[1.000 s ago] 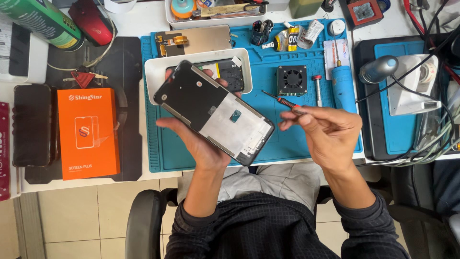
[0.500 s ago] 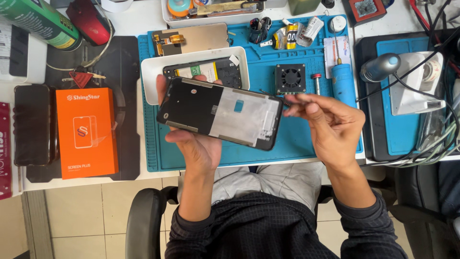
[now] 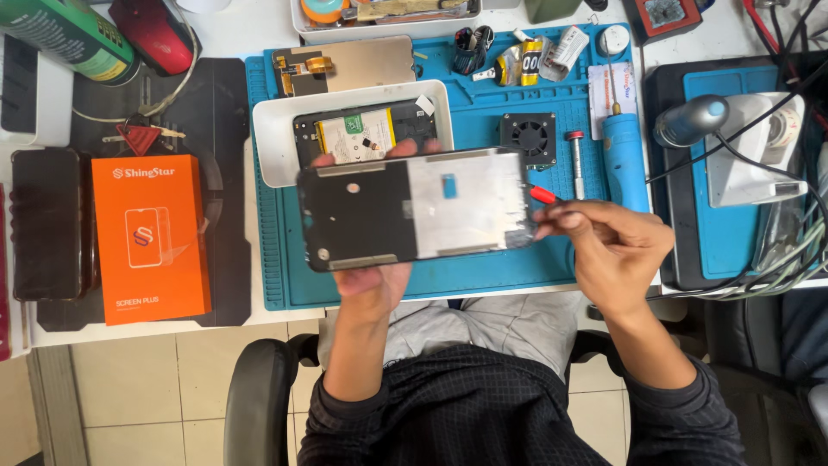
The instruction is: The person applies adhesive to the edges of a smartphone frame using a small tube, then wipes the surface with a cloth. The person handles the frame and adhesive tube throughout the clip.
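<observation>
Fingers [image 3: 405, 148] of left hand [image 3: 373, 280] under phone frame [image 3: 416, 207], right hand [image 3: 614, 250] pinching red-tipped tool [image 3: 545, 195]

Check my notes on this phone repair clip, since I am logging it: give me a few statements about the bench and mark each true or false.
1. The left hand holds the phone frame from below. True.
2. The right hand is empty. False: it pinches a red-handled tool at the frame's right edge.
3. The white tray holds a phone body with its battery showing. True.
4. The orange box lies on the blue mat. False: it lies left of the mat, on a dark pad.
5. A small black fan sits on the blue mat. True.
6. The frame rests flat in the tray. False: it is held up above the mat.
</observation>
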